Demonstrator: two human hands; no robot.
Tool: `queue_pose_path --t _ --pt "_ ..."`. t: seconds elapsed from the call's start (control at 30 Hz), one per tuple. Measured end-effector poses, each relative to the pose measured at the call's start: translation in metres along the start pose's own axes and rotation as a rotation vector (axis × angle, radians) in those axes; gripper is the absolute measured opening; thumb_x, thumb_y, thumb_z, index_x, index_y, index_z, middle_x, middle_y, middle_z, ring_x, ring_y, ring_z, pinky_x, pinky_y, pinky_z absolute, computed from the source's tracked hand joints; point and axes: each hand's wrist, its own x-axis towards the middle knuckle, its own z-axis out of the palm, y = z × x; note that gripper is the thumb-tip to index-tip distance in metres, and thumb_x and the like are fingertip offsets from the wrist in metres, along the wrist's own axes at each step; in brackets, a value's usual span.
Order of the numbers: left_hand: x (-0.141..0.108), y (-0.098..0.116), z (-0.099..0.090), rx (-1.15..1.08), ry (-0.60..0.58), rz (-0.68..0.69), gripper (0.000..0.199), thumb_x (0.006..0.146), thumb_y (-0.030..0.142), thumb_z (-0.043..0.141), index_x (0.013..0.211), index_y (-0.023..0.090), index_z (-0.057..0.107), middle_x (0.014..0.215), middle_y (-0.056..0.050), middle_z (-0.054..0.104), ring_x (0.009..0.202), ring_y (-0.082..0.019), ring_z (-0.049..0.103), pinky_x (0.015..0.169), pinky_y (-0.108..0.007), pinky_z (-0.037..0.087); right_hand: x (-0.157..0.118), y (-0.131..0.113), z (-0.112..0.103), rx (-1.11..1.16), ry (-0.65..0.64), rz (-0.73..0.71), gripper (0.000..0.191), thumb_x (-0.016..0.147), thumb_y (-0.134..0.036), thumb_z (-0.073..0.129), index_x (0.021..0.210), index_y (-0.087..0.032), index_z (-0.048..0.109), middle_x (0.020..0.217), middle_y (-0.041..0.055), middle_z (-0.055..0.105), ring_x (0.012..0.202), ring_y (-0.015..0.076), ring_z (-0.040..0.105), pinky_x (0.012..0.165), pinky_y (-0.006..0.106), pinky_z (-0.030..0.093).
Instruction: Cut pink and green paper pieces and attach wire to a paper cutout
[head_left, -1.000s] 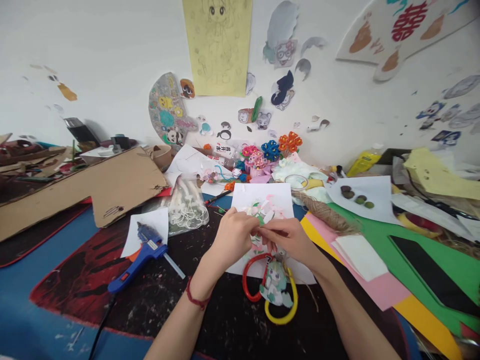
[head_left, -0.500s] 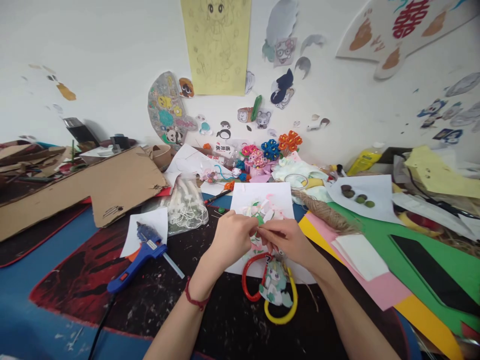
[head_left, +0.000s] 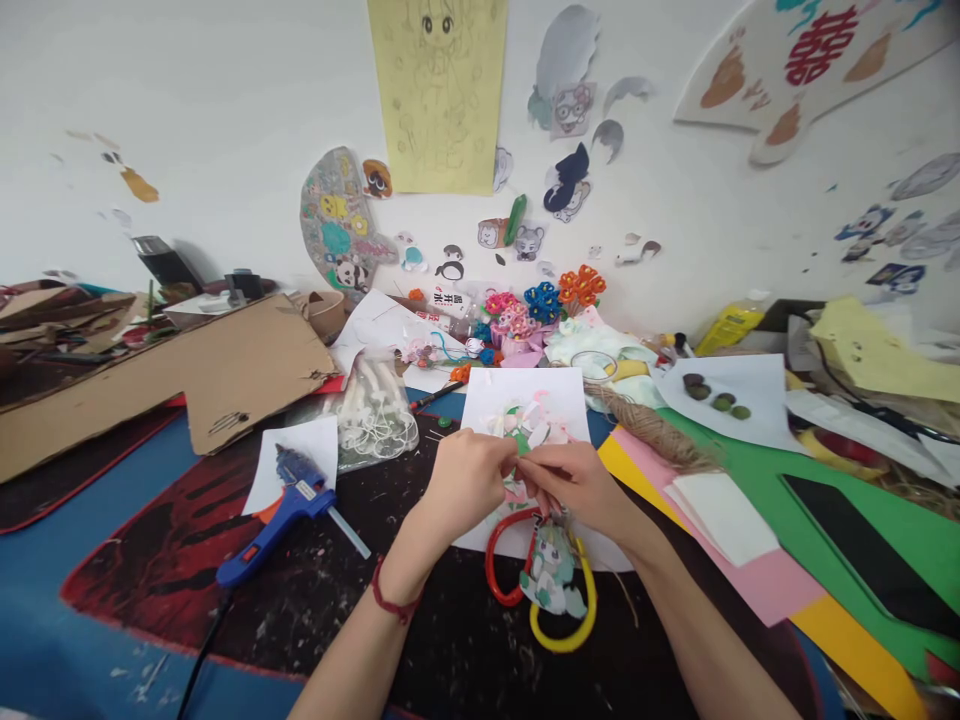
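Note:
Fingertips of my left hand (head_left: 474,474) and my right hand (head_left: 574,482) meet over a white sheet (head_left: 487,395). Both are closed in a pinch, and whatever lies between them is too small and hidden to name. Just below the fingers are scissors with one red and one yellow handle (head_left: 564,640); their blades are out of sight. A paper cutout of a green-haired cartoon figure (head_left: 553,572) lies over the handles. Beyond my fingers, pink, green and white paper scraps (head_left: 536,415) are scattered on the sheet.
A blue hot glue gun (head_left: 281,530) rests at left, its cord trailing forward. Behind it are cardboard (head_left: 247,370) and a clear bag of white strings (head_left: 379,410). At right lie a twine bundle (head_left: 652,425), coloured paper (head_left: 787,580) and a black phone (head_left: 862,545). Crocheted flowers (head_left: 544,300) stand by the wall.
The view has shifted very slightly. Both hands keep nearly the same pinched pose, and the scissors and cutout lie as before.

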Motion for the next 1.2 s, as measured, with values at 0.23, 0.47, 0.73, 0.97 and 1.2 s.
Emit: queue_pose_path --t 0.23,0.47,0.73,0.97,1.2 --pt "0.001 0.001 -0.001 -0.039 -0.023 -0.041 0.015 0.063 0.008 0.041 0.06 0.019 0.051 0.058 0.0 0.058 0.058 -0.014 0.047 0.056 -0.026 0.019 -0.002 -0.002 0.001 0.002 -0.014 0.035 0.039 0.095 -0.041 0.048 0.066 -0.017 0.058 0.047 -0.004 0.053 0.037 0.007 0.049 0.038 0.019 0.036" --pt "0.0 0.001 -0.004 -0.062 -0.065 -0.095 0.019 0.064 0.009 0.042 0.061 0.019 0.057 0.057 -0.001 0.057 0.053 -0.013 0.042 0.055 -0.025 0.02 -0.003 -0.006 0.005 -0.056 0.004 0.026 0.04 0.096 -0.039 0.046 0.064 -0.017 0.056 0.046 -0.0047 0.052 0.035 0.0063 0.048 0.038 0.019 0.033" --pt "0.0 -0.002 -0.007 -0.198 -0.106 -0.112 0.02 0.066 0.009 0.041 0.056 0.018 0.056 0.052 0.001 0.051 0.051 -0.011 0.035 0.055 -0.024 0.024 -0.005 -0.011 0.008 -0.137 0.014 -0.037 0.04 0.097 -0.035 0.045 0.061 -0.018 0.05 0.046 -0.0062 0.049 0.037 0.0053 0.047 0.044 0.018 0.036" --pt "0.0 -0.005 -0.012 -0.346 -0.164 -0.103 0.019 0.071 0.01 0.04 0.055 0.016 0.049 0.052 0.004 0.048 0.053 -0.009 0.038 0.056 -0.023 0.026 -0.008 -0.018 0.01 -0.119 0.0 -0.062 0.038 0.097 -0.03 0.044 0.061 -0.018 0.046 0.05 -0.0066 0.05 0.036 0.0039 0.048 0.043 0.017 0.035" --pt "0.0 -0.01 -0.012 -0.424 -0.223 -0.106 0.019 0.071 0.01 0.04 0.054 0.016 0.046 0.053 0.004 0.047 0.055 -0.01 0.041 0.056 -0.023 0.027 -0.01 -0.016 0.018 -0.14 0.057 -0.058 0.037 0.096 -0.031 0.044 0.061 -0.019 0.047 0.046 -0.0068 0.048 0.034 0.0039 0.044 0.043 0.018 0.035"
